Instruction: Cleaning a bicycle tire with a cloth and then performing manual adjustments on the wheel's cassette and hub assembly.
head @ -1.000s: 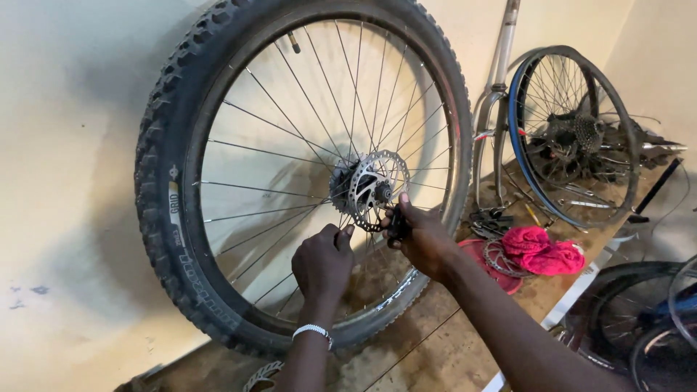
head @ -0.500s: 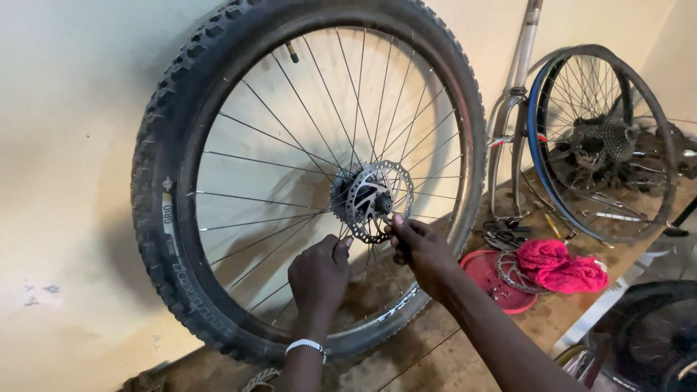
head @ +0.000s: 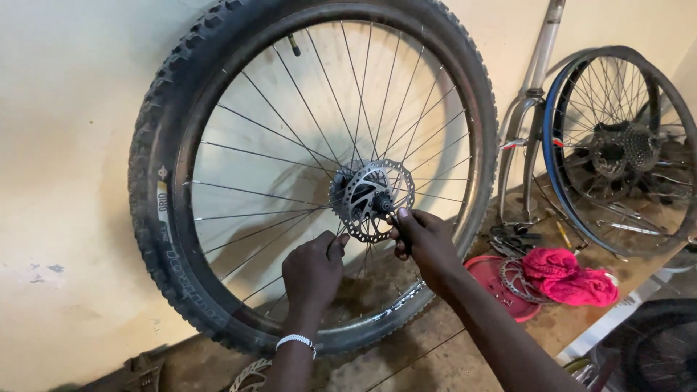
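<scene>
Steel is what I see under both hands: my right hand [head: 425, 239] is bunched, fingertips pinched on a small dark part at the middle of the disc rotor [head: 372, 199], and my left hand [head: 314, 268] is curled just below, thumb against the rotor's lower edge. That rotor sits on the hub of the knobby-tyred wheel [head: 163, 189], upright against the pale wall [head: 65, 109]. Off right lie a pink rag [head: 570, 276] and a red dish [head: 501, 287], near a second wheel [head: 624, 149].
</scene>
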